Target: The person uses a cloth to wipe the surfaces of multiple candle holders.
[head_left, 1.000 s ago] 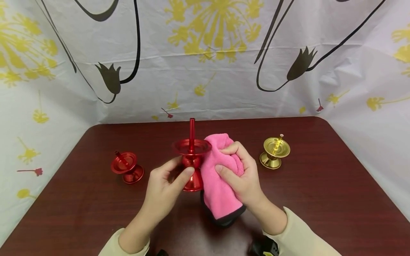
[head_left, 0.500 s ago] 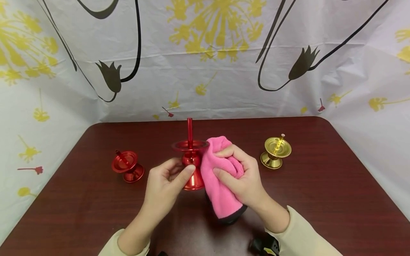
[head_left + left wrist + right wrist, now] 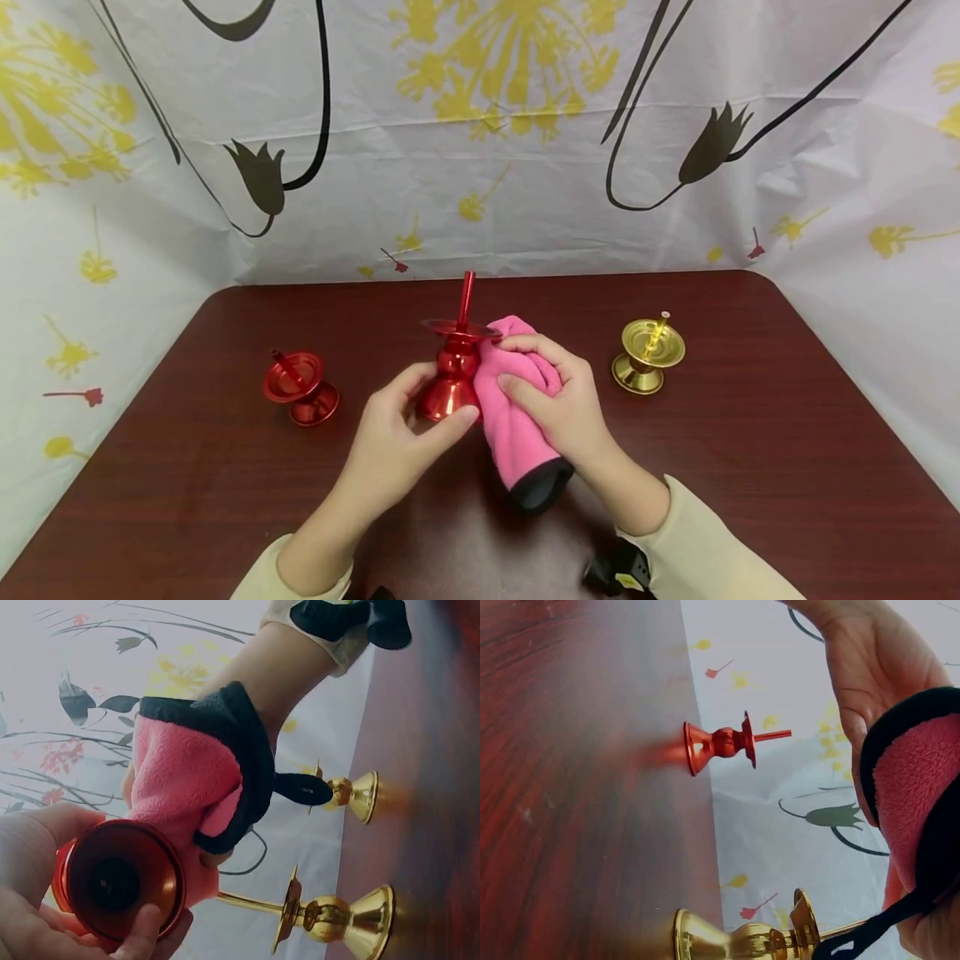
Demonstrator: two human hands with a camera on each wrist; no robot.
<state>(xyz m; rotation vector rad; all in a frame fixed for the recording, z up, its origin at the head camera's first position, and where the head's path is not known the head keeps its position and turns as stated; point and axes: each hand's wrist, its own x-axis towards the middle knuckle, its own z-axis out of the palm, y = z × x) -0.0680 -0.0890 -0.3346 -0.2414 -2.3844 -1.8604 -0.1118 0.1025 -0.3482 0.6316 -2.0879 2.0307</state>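
Tipped away since half a second ago, head view, goes the red candlestick (image 3: 458, 360), held above the worktop (image 3: 187, 492): left hand (image 3: 388, 442) with fingers clamped round its base, right hand (image 3: 566, 408) with fingers gripping pink cloth (image 3: 517, 437) against it. Left wrist view: hollow underside facing us! Right wrist view: gold candlestick (image 3: 742, 942) standing nearby.

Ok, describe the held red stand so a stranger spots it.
Over the dark table, find the left hand beside the pink cloth. It holds a glossy red stand with a thin rod on top. The other red stand rests on the table; only this one is held.
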